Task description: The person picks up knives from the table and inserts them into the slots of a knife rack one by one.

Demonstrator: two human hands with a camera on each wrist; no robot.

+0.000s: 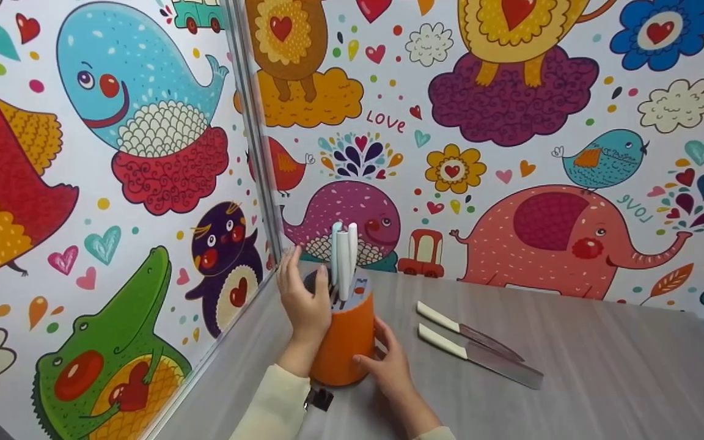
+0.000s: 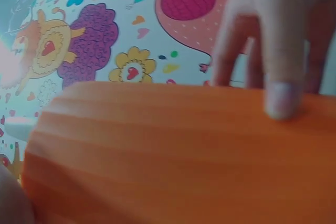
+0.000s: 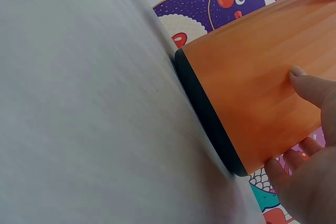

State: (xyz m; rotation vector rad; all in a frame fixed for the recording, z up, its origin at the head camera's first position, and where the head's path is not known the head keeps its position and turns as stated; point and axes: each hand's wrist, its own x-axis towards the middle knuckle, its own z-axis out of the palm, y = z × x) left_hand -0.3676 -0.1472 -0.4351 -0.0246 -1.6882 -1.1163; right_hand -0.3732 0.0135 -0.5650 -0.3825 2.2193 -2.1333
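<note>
surface: grey wood-grain tabletop point(image 1: 602, 366), running back to a white back wall point(image 1: 608, 146) printed with cartoon art: pink elephant, purple whale, flowers, hearts, "love" lettering. matching left wall point(image 1: 144, 238) has a blue whale, green crocodile and dark purple penguin. grey vertical strip point(image 1: 253, 122) fills the corner where they meet.

orange ribbed knife block point(image 1: 343, 348) stands on the table near that corner, left of the loose knives. its dark base band point(image 3: 210, 119) sits on the tabletop. white and pale-blue handles point(image 1: 344, 263) stick up from the slotted top.

right hand point(image 1: 392, 360) grasps the block low down, thumb on the front face, fingers round the side. left hand point(image 1: 306, 305) is at the upper left side, fingers straight and up, not clenched, beside the handles.

right of the block, two cream-handled knives lie flat, roughly parallel: narrow-bladed one point(image 1: 465, 330) behind, broad-bladed one point(image 1: 471, 353) in front. small black piece point(image 1: 322, 399) by the cream left sleeve point(image 1: 275, 403).
</note>
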